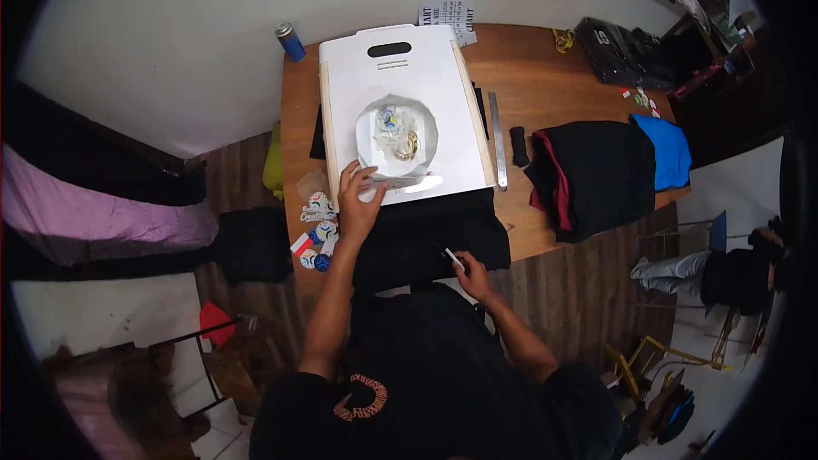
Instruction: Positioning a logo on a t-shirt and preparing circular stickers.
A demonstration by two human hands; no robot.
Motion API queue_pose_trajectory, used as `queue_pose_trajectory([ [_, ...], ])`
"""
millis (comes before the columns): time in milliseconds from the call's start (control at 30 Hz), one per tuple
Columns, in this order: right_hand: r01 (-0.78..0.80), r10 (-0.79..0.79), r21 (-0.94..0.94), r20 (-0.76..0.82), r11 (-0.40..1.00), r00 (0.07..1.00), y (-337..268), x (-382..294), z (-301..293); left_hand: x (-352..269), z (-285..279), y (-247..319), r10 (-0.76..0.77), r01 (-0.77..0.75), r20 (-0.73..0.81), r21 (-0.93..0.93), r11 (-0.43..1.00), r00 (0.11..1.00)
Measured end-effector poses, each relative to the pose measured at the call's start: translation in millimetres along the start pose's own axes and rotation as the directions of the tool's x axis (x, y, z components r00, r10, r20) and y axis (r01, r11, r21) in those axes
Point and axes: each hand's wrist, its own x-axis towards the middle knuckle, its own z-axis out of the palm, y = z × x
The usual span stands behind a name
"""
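Note:
My left hand (359,198) is at the near left rim of a round, many-sided white container (429,160), thumb and fingertips against its edge. Whether they grip the rim is hard to see. Inside lie a patterned round sticker (387,119), crumpled clear film and a gold-coloured ring-shaped piece (406,147). The container sits on a white board (345,80) with a handle slot. Under the board's near end is a folded black cloth (409,236). Just above that cloth, my right hand (474,278) holds a slim white pen-like tool (454,259), pointing up and left.
A steel ruler (498,140) and rolled black cloth (519,145) lie right of the board. Folded dark garments (601,172) are farther right. Stickers (319,236) lie at the wooden table's (530,57) left edge, a spray can (291,43) behind. A person (722,275) is off right.

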Motion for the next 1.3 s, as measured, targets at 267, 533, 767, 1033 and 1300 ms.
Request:
queue_pose_trajectory([
  [267, -0.058, 0.045, 0.130, 0.099, 0.990, 0.994, -41, 8, -26, -83, 14, -26, 0.025, 0.022, -0.199, 0.230, 0.973, 0.980],
  [533, 0.075, -0.081, 0.049, 0.139, 0.996, 0.987, -71, 73, -27, -138, -14, -82, -0.177, 0.203, -0.185, 0.132, 0.970, 0.967],
  [767, 0.187, -0.051, -0.330, 0.379, 0.925, 0.924, -85, 84, -19, -143, -56, -110, -0.313, 0.336, -0.256, 0.048, 0.941, 0.914],
  [1033, -0.073, 0.277, -0.446, 0.411, 0.892, 0.869, 3, 41, 19, -154, -95, -143, -0.362, 0.417, -0.325, 0.116, 0.902, 0.874],
  [1300, -0.190, 0.314, -0.396, 0.274, 0.898, 0.909, -37, 24, 63, -142, -120, -169, -0.369, 0.434, -0.228, 0.431, 0.791, 0.901],
])
